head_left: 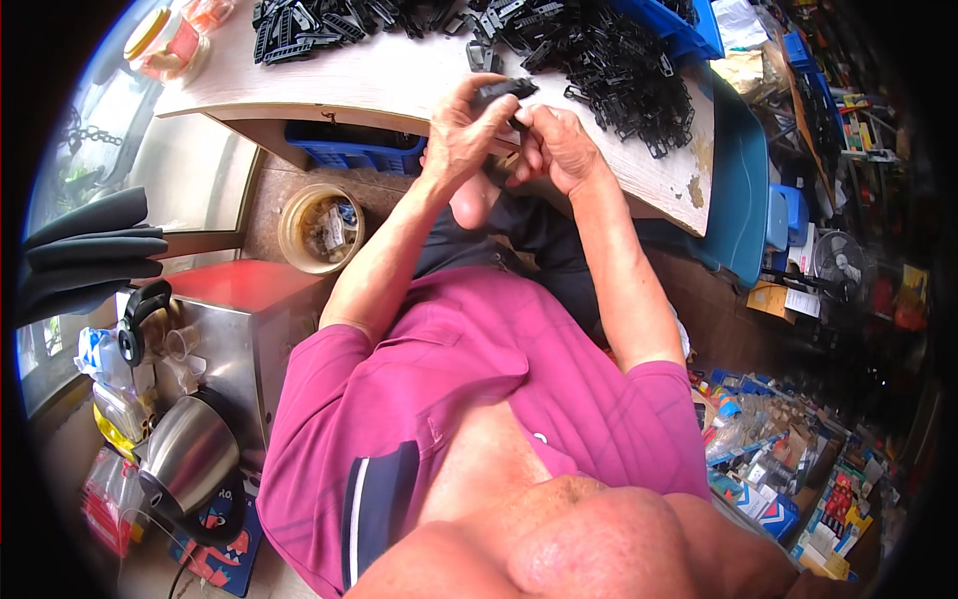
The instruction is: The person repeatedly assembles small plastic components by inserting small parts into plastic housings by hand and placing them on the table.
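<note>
My left hand [461, 132] is closed round a small black plastic part [511, 89], held up at the table's front edge. The part's far end sticks out past my left fingertips; the rest is covered by the fingers. My right hand [562, 147] meets it from the other side, thumb and forefinger pinched on a dark bit at its lower end. Whether that bit is a separate piece I cannot tell. Just beyond my hands, a big heap of similar black plastic parts [629, 85] covers the right of the table [399, 82]. A second heap of black parts [309, 28] lies at the far left.
A blue crate [689, 30] stands at the table's far right. Under the table sits another blue crate [364, 152], with a round bucket [289, 235] in front. A lidded jar [160, 48] is at the left end. Left of me, a steel kettle [195, 449] stands near a red-topped metal cabinet [254, 285].
</note>
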A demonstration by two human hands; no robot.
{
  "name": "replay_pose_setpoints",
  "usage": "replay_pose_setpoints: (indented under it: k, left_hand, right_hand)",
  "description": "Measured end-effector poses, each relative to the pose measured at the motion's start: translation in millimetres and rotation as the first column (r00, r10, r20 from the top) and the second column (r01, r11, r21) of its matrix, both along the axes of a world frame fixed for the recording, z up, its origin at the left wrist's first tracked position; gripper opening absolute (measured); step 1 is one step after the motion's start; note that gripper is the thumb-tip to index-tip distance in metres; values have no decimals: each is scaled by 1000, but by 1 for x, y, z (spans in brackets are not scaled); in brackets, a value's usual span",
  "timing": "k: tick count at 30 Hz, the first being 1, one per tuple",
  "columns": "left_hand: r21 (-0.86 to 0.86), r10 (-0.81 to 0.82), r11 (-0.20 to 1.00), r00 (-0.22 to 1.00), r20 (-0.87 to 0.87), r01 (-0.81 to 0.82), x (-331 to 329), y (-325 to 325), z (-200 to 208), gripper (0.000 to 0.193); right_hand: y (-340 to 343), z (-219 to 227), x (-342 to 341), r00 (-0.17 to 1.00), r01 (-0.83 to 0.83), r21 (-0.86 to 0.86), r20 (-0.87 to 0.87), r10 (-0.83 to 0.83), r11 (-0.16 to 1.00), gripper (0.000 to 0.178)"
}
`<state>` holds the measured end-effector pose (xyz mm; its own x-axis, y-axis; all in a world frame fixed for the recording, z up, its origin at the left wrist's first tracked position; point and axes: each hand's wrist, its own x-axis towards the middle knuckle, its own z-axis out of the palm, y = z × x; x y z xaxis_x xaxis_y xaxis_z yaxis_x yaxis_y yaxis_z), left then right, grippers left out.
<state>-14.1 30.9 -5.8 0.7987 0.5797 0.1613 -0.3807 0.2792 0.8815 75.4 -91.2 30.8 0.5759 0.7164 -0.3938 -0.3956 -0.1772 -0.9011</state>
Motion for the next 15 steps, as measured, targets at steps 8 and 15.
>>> replay_pose_setpoints:
  k: [8,15]
  left_hand:
    - [59,166,985,985,-50,-163,9,-14,-7,29]
    - [34,238,971,966,-97,-235,6,-18,-1,27]
  right_hand:
    - [-9,-13,-17,971,218,186,53,-232,958,25]
    - [1,-15,-40,940,328,218,20,-340,919,16]
